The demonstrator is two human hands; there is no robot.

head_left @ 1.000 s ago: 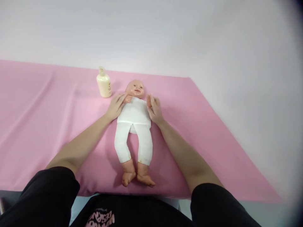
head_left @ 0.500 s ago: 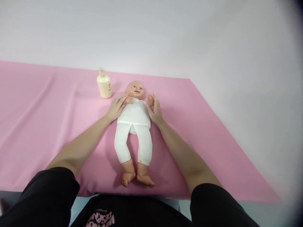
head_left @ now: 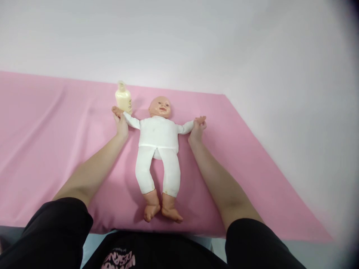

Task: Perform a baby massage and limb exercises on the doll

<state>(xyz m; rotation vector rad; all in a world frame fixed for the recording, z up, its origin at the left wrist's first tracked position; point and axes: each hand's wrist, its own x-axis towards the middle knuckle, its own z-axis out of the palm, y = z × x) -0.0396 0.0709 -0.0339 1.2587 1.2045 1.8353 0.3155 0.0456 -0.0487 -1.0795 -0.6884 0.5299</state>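
Swinging the arms of the doll out wide, curling the fingers of left hand and right hand closely around those arms' ends, apparently to keep both spread, leaving the doll lying face-up on the pink-covered worktop.

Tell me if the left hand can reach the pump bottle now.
Likely yes: the pump bottle stands just beyond the left hand, its top uncovered, though that hand would probably first have to release the doll's arm.
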